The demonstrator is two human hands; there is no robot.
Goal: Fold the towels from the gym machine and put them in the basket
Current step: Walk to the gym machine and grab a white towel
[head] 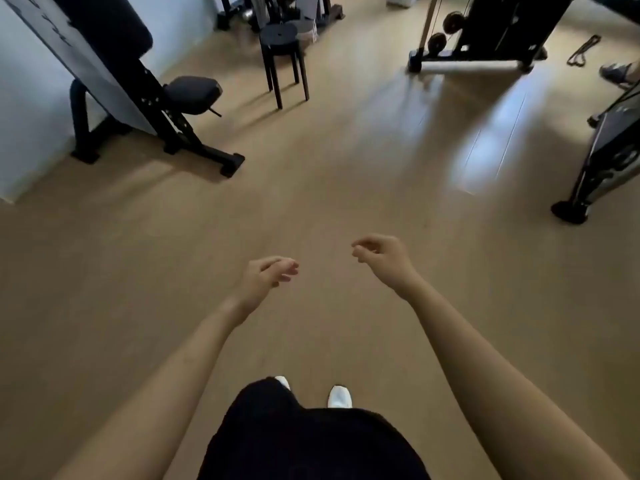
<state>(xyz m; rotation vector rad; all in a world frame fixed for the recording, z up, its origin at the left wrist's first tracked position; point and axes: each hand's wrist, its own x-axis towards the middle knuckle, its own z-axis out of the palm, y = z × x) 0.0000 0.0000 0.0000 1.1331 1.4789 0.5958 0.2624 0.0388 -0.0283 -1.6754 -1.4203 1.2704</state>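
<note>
Towels (pixel 311 4), as far as the blur lets me tell, are the pale grey cloths hanging on the dark rack (pixel 332 12) at the far end of the room, well apart from me. Just before them stands a black round stool (pixel 282 53), with a grey shape (pixel 306 35) low beside it that I cannot make out. Both my arms reach forward over the floor (pixel 311 188). My left hand (pixel 268 277) holds nothing, its fingers loosely curled and turned inward. My right hand (pixel 381 254) is also empty and relaxed, thumb and forefinger close together but with nothing between them. The two hands are near each other and do not touch. Below them I see my dark clothing (pixel 311 445) and my white shoes (pixel 339 396). To my left a black gym machine (pixel 145 88) with a padded seat stands against the wall. A cable machine (pixel 485 29) stands at the far right, and another dark frame (pixel 606 157) at the right edge.
</note>
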